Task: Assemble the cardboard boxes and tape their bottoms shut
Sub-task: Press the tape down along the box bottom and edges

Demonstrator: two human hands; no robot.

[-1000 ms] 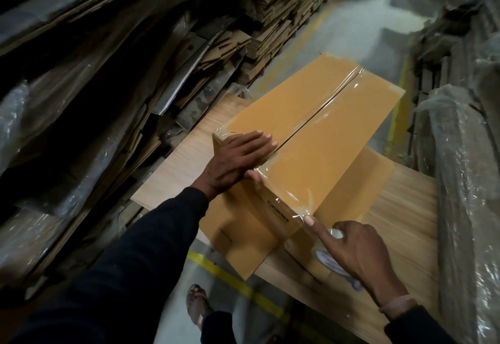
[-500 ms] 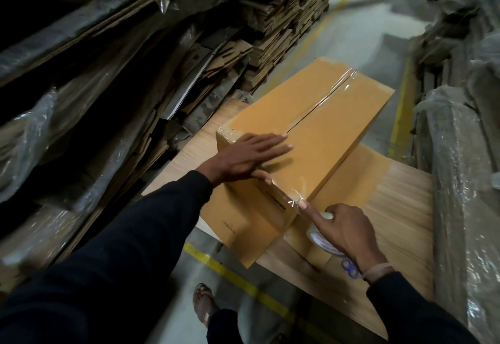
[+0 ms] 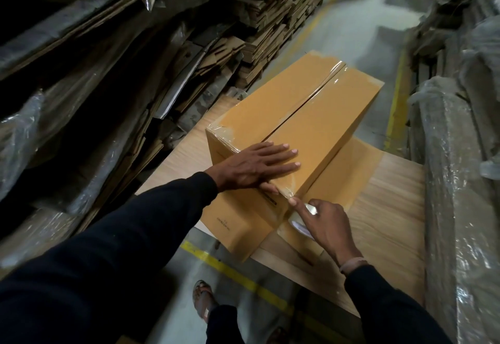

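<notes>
Cardboard box (image 3: 311, 116) partly hides what seems a tape roll (image 3: 300, 220).

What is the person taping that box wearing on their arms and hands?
Both arms are covered to the wrist by long dark sleeves, the left sleeve and the right sleeve. The left hand and right hand are bare, without gloves. A pale band circles the right wrist, just above the cuff.
</notes>
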